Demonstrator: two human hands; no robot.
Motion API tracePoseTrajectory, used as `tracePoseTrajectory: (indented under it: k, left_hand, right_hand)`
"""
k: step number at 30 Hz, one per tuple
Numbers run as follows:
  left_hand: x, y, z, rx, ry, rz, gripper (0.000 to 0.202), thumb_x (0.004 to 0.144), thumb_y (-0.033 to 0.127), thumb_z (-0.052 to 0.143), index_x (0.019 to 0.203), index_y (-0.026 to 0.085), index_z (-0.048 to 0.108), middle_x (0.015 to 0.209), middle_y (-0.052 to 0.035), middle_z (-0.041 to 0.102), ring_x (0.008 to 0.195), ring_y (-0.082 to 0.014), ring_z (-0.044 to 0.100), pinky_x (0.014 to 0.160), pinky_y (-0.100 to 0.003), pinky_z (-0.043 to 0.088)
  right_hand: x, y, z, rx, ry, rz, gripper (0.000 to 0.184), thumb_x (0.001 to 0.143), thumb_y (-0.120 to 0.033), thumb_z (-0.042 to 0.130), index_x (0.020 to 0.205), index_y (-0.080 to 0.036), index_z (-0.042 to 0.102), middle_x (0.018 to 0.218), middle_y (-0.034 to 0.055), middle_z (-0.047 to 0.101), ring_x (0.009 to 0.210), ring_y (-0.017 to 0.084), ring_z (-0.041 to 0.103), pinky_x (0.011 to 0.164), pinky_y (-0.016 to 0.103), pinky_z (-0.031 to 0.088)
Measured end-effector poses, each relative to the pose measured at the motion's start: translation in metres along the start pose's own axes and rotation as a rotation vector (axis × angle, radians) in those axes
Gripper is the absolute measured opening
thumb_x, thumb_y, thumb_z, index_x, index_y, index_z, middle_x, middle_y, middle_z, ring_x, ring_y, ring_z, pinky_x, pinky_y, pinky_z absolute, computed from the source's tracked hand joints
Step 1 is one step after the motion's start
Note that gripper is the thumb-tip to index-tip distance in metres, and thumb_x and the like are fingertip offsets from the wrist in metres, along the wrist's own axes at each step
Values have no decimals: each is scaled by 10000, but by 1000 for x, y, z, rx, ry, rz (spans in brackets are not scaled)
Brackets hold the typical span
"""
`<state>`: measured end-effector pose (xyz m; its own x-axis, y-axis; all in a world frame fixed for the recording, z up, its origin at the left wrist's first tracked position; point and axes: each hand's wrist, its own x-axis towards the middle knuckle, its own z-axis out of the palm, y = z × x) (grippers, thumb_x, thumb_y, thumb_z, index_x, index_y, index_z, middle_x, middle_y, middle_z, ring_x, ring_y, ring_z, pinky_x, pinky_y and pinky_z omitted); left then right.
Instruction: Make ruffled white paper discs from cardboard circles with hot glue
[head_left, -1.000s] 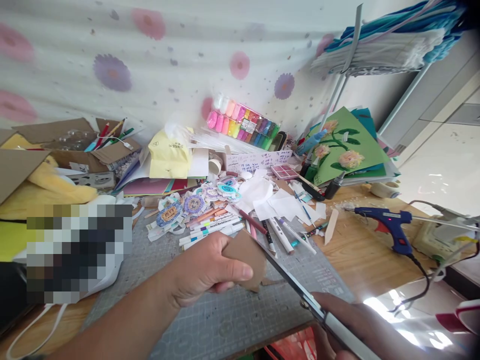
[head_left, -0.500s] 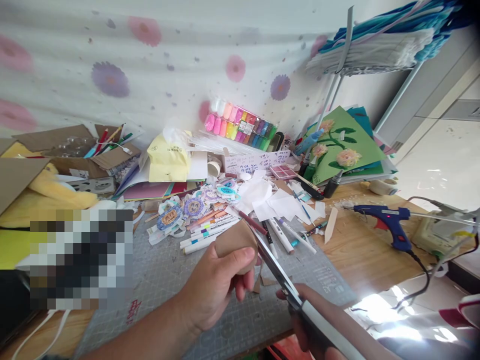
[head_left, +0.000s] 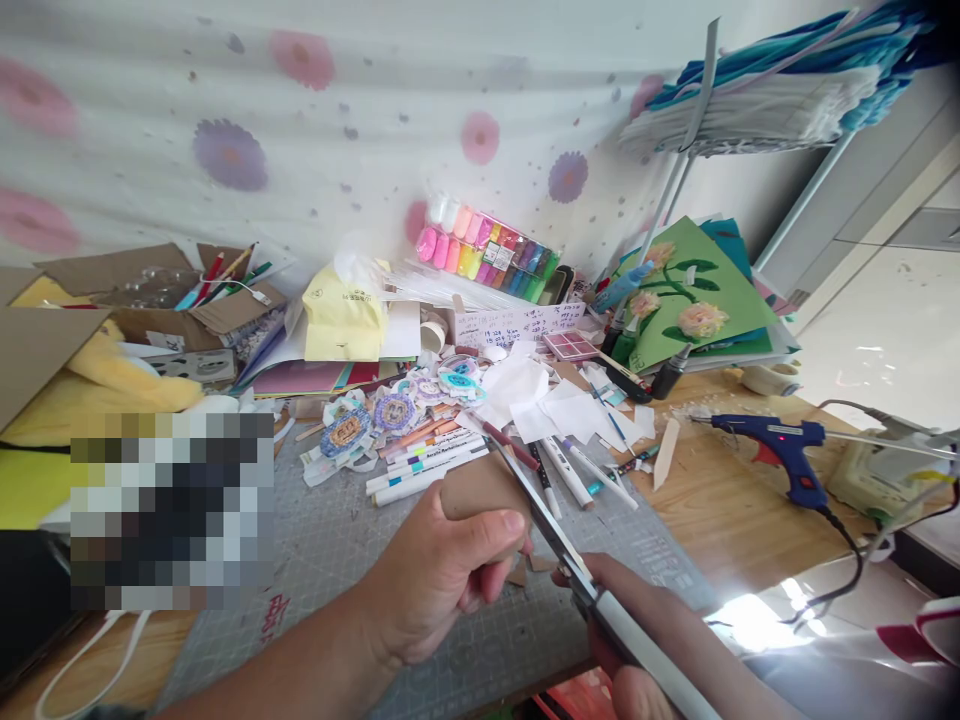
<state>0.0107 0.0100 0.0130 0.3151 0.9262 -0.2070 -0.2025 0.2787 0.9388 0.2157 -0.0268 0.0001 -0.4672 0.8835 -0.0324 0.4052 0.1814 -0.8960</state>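
Note:
My left hand [head_left: 454,560] grips a piece of brown cardboard [head_left: 484,487], thumb on top and fingers curled beneath. Its upper edge looks rounded. A pair of scissors [head_left: 551,533] lies along the right edge of the cardboard, blades pointing up and away from me. Their pale handle runs down into my right hand [head_left: 630,610], which is closed around it and partly hidden. Small cardboard scraps [head_left: 536,568] lie on the grey cutting mat [head_left: 315,620] below the hands. White markers [head_left: 427,470] lie just beyond the cardboard.
Paper rosettes [head_left: 347,432] and white paper pieces [head_left: 574,410] crowd the mat's far side. A blue glue gun [head_left: 780,440] rests at the right with its cord trailing. Cardboard boxes [head_left: 112,275] stand at the left. A pack of coloured clay [head_left: 487,250] leans at the back.
The scissor blades look closer together against the cardboard's right edge, and the cardboard has tilted slightly. The whole view has shifted a little.

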Motion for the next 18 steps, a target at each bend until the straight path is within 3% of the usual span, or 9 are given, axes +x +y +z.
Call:
tracePoseTrajectory:
  k: [5, 12, 15, 18]
  left_hand:
    - [0, 3, -5, 52, -38, -41, 242, 694, 362, 608, 580, 149, 626, 333, 69, 385, 311, -42, 228, 365, -212, 156]
    - [1, 12, -9, 167, -193, 2, 345, 697, 252, 594, 387, 193, 454, 312, 58, 367, 356, -68, 319, 482, -256, 321]
    - [4, 11, -13, 105, -176, -99, 220, 690, 271, 646, 511, 164, 577, 335, 74, 382, 329, -48, 261, 383, -220, 198]
    - [8, 8, -18, -24, -99, -105, 180, 759, 318, 634, 684, 155, 650, 369, 110, 333, 333, -24, 155, 363, -194, 111]
  right_hand:
    - [7, 0, -6, 17, -52, 34, 708, 666, -770, 505, 1113, -238, 634, 608, 37, 625, 667, 286, 613, 746, 383, 509]
    - [-1, -7, -22, 3, -119, 71, 710, 702, -774, 467, 1090, -210, 656, 763, 48, 670, 715, 242, 596, 637, 290, 489]
    - [-3, 1, -24, -14, -125, 93, 712, 702, -780, 459, 1061, -203, 672, 715, 38, 652, 674, 222, 586, 582, 267, 461]
    - [-9, 11, -27, 2, -41, 89, 676, 680, -762, 508, 1038, -215, 680, 696, 45, 646, 710, 259, 606, 662, 320, 484]
